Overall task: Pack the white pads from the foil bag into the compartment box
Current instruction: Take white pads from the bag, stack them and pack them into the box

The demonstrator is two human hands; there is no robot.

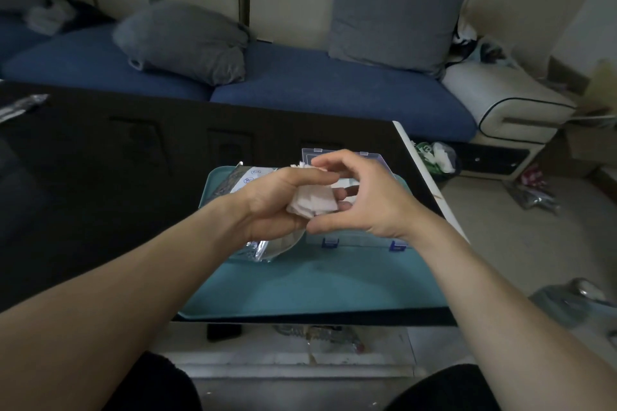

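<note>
A small stack of white pads (314, 202) is held in my left hand (270, 207), thumb across the top and fingers curled beneath. My right hand (364, 197) hovers just to the right of the stack, its curved fingers and thumb closing round the pads' edge. Below my left hand the foil bag (247, 180) lies on the teal tray (317, 284), with a silvery end showing at the wrist. The clear compartment box (367, 238) with blue latches stands on the tray under my right hand, its lid tipped up behind; most of the box is hidden.
The tray lies on a dark glossy table (100, 177) whose right edge runs close to the box. A blue sofa (300, 83) with grey cushions stands beyond. Bags and clutter litter the floor at the right. A foil wrapper (20, 107) lies at the table's far left.
</note>
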